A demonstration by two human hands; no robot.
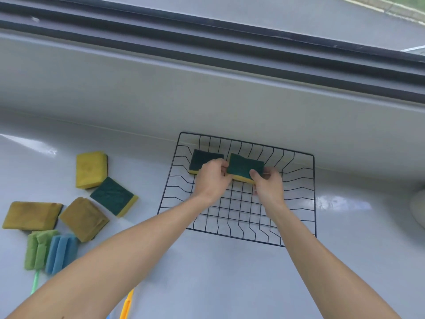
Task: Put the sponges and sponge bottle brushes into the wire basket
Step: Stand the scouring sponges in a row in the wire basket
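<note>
A black wire basket [299, 203] sits on the grey counter at centre right. Inside it, at the far left, lies a green-topped yellow sponge [202, 157]. Both hands hold a second green-and-yellow sponge [243, 166] over the basket's middle: my left hand [212, 178] grips its left end, my right hand [268, 185] its right end. Left of the basket lie several more sponges: a yellow one [90, 169], a green-topped one [112, 195], two brownish-yellow ones [84, 218] [32, 215]. A green bottle brush [38, 248] and a blue one [60, 253] lie at the lower left.
An orange handle [126, 306] pokes out under my left forearm at the bottom edge. A raised grey ledge and dark window track [207, 49] run behind the basket. A pale rounded object [418, 208] sits at the right edge.
</note>
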